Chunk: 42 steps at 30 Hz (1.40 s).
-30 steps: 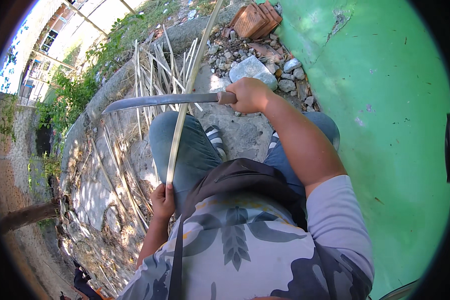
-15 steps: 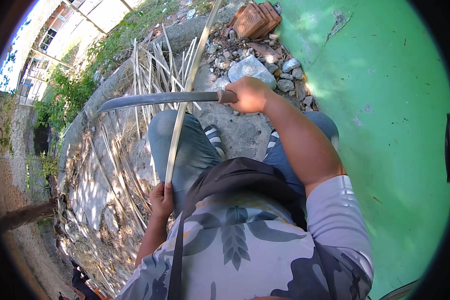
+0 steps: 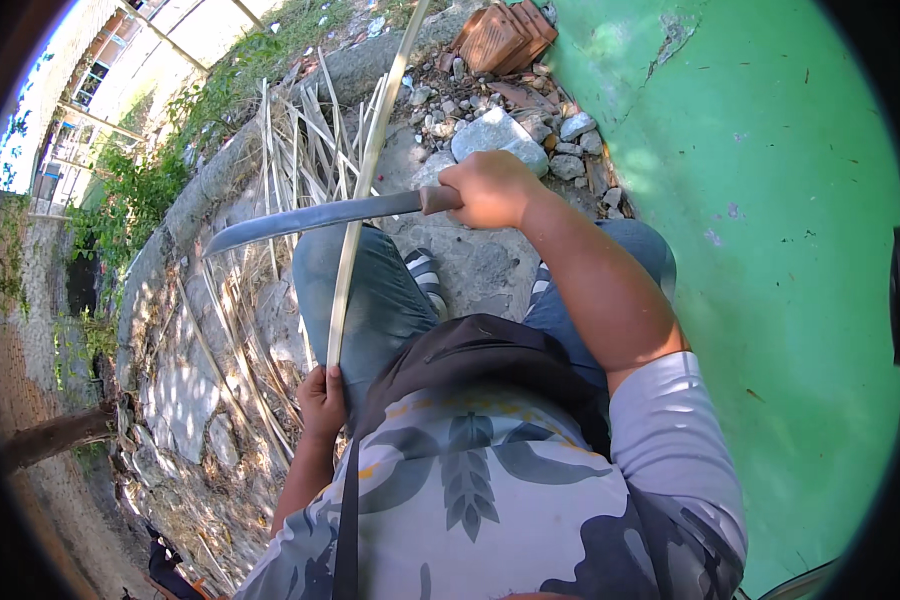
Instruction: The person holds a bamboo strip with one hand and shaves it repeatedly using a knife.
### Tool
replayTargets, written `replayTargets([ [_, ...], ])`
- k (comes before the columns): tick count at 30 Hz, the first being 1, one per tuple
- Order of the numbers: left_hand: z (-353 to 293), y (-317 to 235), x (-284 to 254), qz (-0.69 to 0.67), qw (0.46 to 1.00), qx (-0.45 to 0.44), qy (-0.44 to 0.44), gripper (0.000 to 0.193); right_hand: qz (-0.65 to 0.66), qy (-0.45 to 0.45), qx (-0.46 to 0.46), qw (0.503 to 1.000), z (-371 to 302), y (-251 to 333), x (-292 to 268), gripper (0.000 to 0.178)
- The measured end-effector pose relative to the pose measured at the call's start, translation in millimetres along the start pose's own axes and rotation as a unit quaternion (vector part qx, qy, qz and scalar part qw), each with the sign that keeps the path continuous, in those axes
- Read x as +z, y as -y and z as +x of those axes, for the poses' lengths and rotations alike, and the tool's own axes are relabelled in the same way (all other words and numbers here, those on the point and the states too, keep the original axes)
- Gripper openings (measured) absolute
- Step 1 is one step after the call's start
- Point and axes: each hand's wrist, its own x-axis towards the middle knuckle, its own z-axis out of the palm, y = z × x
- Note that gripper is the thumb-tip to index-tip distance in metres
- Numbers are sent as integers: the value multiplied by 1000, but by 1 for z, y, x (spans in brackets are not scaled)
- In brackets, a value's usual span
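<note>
A long machete (image 3: pixel 315 217) with a brown handle is in my right hand (image 3: pixel 497 189), its fingers wrapped round the grip. The blade points left, its tip slanting slightly down, and crosses a long pale strip that looks like split bamboo (image 3: pixel 344 275). My left hand (image 3: pixel 322 400) grips the strip's lower end beside my left thigh, thumb laid along it. From there the strip slants up past my left knee and out beyond the top of the view. Whether the blade touches the strip or lies just over it, I cannot tell.
Several pale strips (image 3: pixel 305 150) lie heaped beyond my left knee, with more loose strips (image 3: pixel 235 325) on the rocky ground at left. Stones (image 3: pixel 500 138) and stacked clay tiles (image 3: pixel 505 38) are ahead. A green floor (image 3: pixel 770 260) spreads at right. A dark bag (image 3: pixel 485 355) rests on my lap.
The machete has come slightly nearer to me along the strip, and its tip now dips lower at the left. My left hand keeps its hold in nearly the same place.
</note>
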Motion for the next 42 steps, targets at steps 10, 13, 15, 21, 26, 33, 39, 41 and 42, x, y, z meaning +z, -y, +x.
replayTargets([
  [10, -1, -1, 0, 16, 1000, 14, -1, 42, 91, -19, 48, 995, -2, -7, 1, 15],
  [13, 1, -2, 0, 11, 1000, 13, 6, 43, 62, 21, 21, 998, -4, 1, 3, 15],
  [15, 1, -2, -1, 11, 1000, 16, 6, 43, 29, 42, 15, 999, -2, 9, 1, 15],
  [21, 1, -8, 1, 25, 1000, 9, 8, 42, 0, 39, 6, 999, 1, -3, 6, 16],
  [26, 0, -8, 1, 11, 1000, -6, 4, 41, 39, 38, 61, 997, 2, -12, 4, 16],
  [33, -1, 5, 1, 3, 1000, 10, 5, 41, 59, -11, 18, 998, -3, -4, 9, 17],
  [39, 0, -4, 2, -23, 1000, -4, 15, 41, 14, 9, -7, 1000, 1, -3, 8, 15],
  [41, 1, -9, 2, -22, 1000, -12, 16, 42, 2, 15, -4, 1000, 3, -6, 7, 15],
  [42, 0, -6, 1, -21, 1000, -13, 15, 42, 0, 15, 2, 1000, 3, -7, 6, 15],
])
